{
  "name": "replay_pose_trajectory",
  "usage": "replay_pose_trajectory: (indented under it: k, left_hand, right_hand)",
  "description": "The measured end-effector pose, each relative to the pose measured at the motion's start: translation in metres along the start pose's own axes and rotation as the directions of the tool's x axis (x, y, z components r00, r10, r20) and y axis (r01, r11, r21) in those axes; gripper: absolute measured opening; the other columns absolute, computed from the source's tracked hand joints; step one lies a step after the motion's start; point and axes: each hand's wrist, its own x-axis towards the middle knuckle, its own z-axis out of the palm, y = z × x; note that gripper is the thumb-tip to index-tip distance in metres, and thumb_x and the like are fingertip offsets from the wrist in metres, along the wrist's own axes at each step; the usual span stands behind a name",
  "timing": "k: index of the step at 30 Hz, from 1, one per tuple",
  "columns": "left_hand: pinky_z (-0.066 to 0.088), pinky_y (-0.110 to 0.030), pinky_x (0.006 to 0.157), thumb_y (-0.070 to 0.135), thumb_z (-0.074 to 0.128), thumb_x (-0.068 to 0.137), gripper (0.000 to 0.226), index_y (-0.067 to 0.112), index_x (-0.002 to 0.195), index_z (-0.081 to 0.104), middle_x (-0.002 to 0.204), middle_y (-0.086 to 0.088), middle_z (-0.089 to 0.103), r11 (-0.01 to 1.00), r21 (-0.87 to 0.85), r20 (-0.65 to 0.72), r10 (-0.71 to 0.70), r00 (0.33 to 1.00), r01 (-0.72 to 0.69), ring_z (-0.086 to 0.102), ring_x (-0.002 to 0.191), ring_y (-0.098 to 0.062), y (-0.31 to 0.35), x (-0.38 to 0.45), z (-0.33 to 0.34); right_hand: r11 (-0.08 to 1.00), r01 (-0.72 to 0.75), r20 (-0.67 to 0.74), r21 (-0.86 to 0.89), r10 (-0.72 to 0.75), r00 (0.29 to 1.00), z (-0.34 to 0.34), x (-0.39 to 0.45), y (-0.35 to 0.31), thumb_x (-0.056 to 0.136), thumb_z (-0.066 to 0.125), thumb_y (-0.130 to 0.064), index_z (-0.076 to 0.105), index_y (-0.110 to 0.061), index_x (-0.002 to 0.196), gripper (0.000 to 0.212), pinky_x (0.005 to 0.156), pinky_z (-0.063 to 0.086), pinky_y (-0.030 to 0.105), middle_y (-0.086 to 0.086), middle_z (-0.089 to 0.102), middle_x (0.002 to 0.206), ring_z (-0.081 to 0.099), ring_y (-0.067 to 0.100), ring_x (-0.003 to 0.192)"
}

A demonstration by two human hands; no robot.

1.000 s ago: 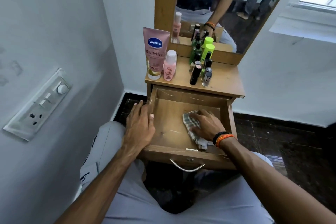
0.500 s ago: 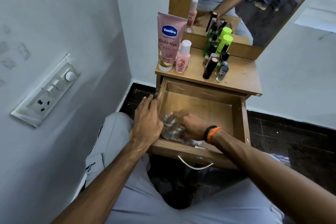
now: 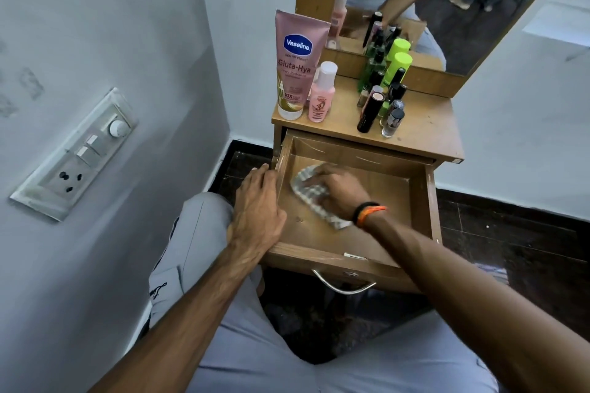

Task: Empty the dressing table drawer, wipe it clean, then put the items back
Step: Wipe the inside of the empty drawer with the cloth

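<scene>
**Right hand wiping far-left part of drawer floor**

Right hand [image 3: 340,193] lies palm-down on the checked cloth [image 3: 311,191], fingers curled over it and pressing it to the floor of the open drawer [image 3: 418,201]. Black and orange bands sit at that wrist. Half a second ago hand and cloth were in the near-left corner; they now sit farther back, in the left half, short of the rear wall. Cloth is motion-blurred at its far edge.

Left hand [image 3: 258,207] is draped over the drawer's left side wall, fingers extended along the rim and not closed round it; same hold as in the earlier frame. Grey trousers fill the near field, knees either side of the drawer front, whose metal handle [image 3: 343,285] hangs below. A small pale scrap [image 3: 354,256] lies by the inside of the front wall. Drawer otherwise holds only the cloth.

Beyond, on the table [image 3: 424,134]: at left a pink tube [image 3: 298,64] standing cap-down, reading "Vaseline", "Gluta-Hya", "10X"; touching its right side, a small pink bottle [image 3: 321,94] with white cap, label unreadable. At centre-right a tight cluster of small bottles [image 3: 381,99], dark and clear, with one lime-green capped can [image 3: 397,68] behind. Mirror [image 3: 447,9] at the back. Switch panel [image 3: 75,153] on the left wall.
</scene>
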Motion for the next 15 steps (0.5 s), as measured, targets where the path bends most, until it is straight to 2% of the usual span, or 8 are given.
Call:
replay_pose_trajectory:
  k: [2,4,6,8,11,15]
  left_hand:
    - [0.024,-0.045,0.121,0.001,0.058,0.086,0.056,0.005,0.141,0.047,0.153,-0.016,0.041,1.000,-0.011,0.008,-0.017,1.000,0.018,0.033,0.145,-0.031,0.002,0.001,-0.001]
    - [0.025,-0.044,0.121,0.000,0.058,0.085,0.059,0.005,0.143,0.046,0.153,-0.015,0.041,0.999,-0.008,0.009,-0.030,0.999,0.031,0.033,0.145,-0.030,0.002,0.001,-0.001]
    - [0.026,-0.043,0.121,-0.002,0.058,0.083,0.062,0.005,0.143,0.046,0.152,-0.015,0.042,1.000,-0.005,0.006,-0.030,1.000,0.030,0.034,0.144,-0.030,0.002,0.001,-0.001]
    - [0.028,-0.043,0.120,-0.003,0.059,0.082,0.064,0.004,0.143,0.046,0.151,-0.015,0.044,1.000,0.005,0.008,-0.030,1.000,0.030,0.037,0.142,-0.030,0.002,-0.001,0.000]
    - [0.031,-0.043,0.119,-0.005,0.058,0.081,0.063,0.003,0.142,0.047,0.148,-0.016,0.047,0.999,0.020,-0.003,-0.030,1.000,0.031,0.039,0.140,-0.031,0.002,-0.002,0.000]
    - [0.036,-0.045,0.116,-0.006,0.054,0.082,0.061,0.003,0.142,0.048,0.145,-0.015,0.050,0.999,-0.001,-0.003,-0.043,0.999,0.043,0.041,0.138,-0.032,0.001,-0.001,-0.001]
  right_hand:
    - [0.998,-0.008,0.027,0.060,0.006,1.000,0.015,0.001,-0.027,0.083,0.075,-0.024,0.068,-0.027,0.119,0.036,0.099,0.050,0.040,0.001,0.054,0.133,0.054,0.022,0.114]
    - [0.995,-0.021,0.072,0.096,0.014,0.997,0.022,-0.009,-0.038,0.081,0.079,-0.029,0.069,-0.025,0.113,0.034,0.092,0.053,0.035,-0.003,0.052,0.129,0.056,0.018,0.105]
    - [0.995,0.019,0.163,0.100,-0.036,0.986,0.020,-0.023,-0.033,0.080,0.080,-0.030,0.072,-0.031,0.107,0.028,0.087,0.051,0.028,-0.010,0.052,0.123,0.055,0.012,0.102]
    - [0.996,0.017,0.244,0.087,-0.038,0.969,0.009,-0.034,-0.020,0.080,0.079,-0.027,0.069,-0.031,0.108,0.030,0.087,0.053,0.030,-0.010,0.059,0.121,0.058,0.013,0.102]
    - [1.000,0.005,0.331,-0.021,0.002,0.944,-0.010,-0.049,0.006,0.081,0.076,-0.018,0.062,-0.025,0.115,0.039,0.087,0.055,0.036,-0.002,0.064,0.117,0.063,0.019,0.103]
    - [0.941,-0.046,0.405,-0.336,0.189,0.895,-0.038,-0.073,0.049,0.087,0.072,-0.022,0.058,-0.022,0.125,0.040,0.084,0.052,0.029,0.001,0.063,0.119,0.062,0.020,0.104]
